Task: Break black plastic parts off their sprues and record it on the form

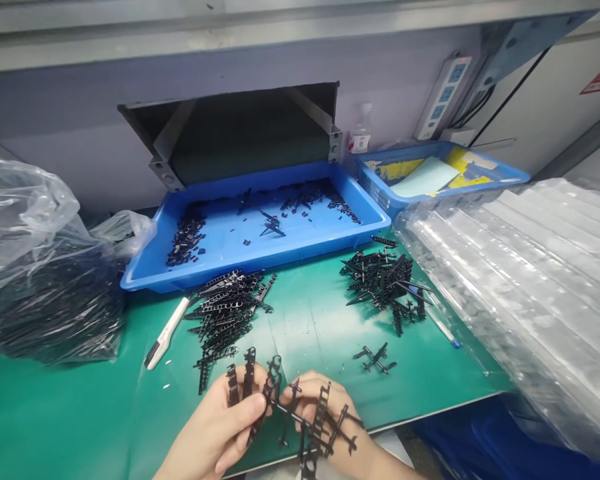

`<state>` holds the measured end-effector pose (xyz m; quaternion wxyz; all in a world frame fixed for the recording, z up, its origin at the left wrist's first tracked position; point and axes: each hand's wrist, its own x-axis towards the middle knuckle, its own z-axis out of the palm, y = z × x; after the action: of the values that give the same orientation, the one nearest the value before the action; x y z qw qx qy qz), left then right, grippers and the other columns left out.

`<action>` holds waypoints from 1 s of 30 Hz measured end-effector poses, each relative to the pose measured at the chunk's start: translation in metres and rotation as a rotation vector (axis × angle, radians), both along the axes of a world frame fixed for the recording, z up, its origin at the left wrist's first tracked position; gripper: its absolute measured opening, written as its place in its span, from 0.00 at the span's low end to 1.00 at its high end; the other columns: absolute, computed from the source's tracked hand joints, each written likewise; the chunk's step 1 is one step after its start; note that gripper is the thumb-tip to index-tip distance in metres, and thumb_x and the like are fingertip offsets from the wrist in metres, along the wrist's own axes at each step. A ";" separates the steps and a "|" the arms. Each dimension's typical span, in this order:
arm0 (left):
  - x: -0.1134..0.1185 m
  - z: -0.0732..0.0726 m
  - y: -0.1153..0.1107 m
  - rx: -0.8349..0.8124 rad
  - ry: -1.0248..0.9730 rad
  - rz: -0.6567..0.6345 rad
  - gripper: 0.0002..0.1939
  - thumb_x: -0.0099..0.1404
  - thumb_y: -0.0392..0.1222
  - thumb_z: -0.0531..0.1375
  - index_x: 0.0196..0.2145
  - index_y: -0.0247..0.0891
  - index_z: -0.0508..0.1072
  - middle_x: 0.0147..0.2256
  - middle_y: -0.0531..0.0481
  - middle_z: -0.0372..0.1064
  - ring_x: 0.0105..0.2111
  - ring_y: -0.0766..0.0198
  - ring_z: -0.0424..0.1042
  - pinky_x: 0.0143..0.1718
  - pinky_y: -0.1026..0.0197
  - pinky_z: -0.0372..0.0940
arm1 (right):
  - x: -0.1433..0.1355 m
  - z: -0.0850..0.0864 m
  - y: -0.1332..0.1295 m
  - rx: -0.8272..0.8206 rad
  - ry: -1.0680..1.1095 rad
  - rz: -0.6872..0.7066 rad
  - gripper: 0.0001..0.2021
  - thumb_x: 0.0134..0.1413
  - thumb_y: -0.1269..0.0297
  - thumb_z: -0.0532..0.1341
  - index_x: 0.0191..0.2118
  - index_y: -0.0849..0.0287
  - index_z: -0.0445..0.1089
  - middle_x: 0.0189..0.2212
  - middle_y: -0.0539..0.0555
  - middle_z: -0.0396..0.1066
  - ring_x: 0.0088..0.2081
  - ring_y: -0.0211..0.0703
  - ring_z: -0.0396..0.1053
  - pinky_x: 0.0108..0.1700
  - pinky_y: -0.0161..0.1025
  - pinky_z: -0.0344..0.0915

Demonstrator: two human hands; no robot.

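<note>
My left hand [215,427] is closed on several narrow black plastic strips [249,372] with notched, ringed edges, fanned between its fingers. Beside it, my right hand [347,400] is closed round a branched black plastic sprue [306,423], and another toothed strip [321,410] hangs across it. The pieces in both hands meet or overlap; whether they are joined, I cannot tell. Beyond my left hand lies a pile of black strips [225,310]. To the right sit a heap of black sprues [385,277] and one loose cross-shaped sprue [376,359].
A blue tray [260,257] with small black scraps stands at the back, below a wall opening [250,137]. A clear bag of black parts [50,300] stands left, near a white-handled cutter [167,333]. Stacked clear plastic trays [525,267], a pen [445,328] and a blue basket [395,200] are right.
</note>
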<state>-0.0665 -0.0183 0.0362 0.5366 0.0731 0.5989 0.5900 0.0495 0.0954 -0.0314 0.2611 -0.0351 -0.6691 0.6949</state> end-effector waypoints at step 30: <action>0.025 -0.023 0.001 0.001 -0.169 0.203 0.23 0.40 0.53 0.69 0.23 0.32 0.66 0.15 0.54 0.59 0.12 0.80 0.45 0.14 0.72 0.38 | -0.001 -0.004 -0.002 -0.072 -0.008 -0.180 0.07 0.50 0.72 0.59 0.33 0.55 0.72 0.24 0.51 0.69 0.25 0.38 0.65 0.27 0.33 0.61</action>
<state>-0.0417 -0.0176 0.0131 0.5226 -0.0378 0.5556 0.6456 0.0481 0.0935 -0.0352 0.3182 -0.1073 -0.6388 0.6922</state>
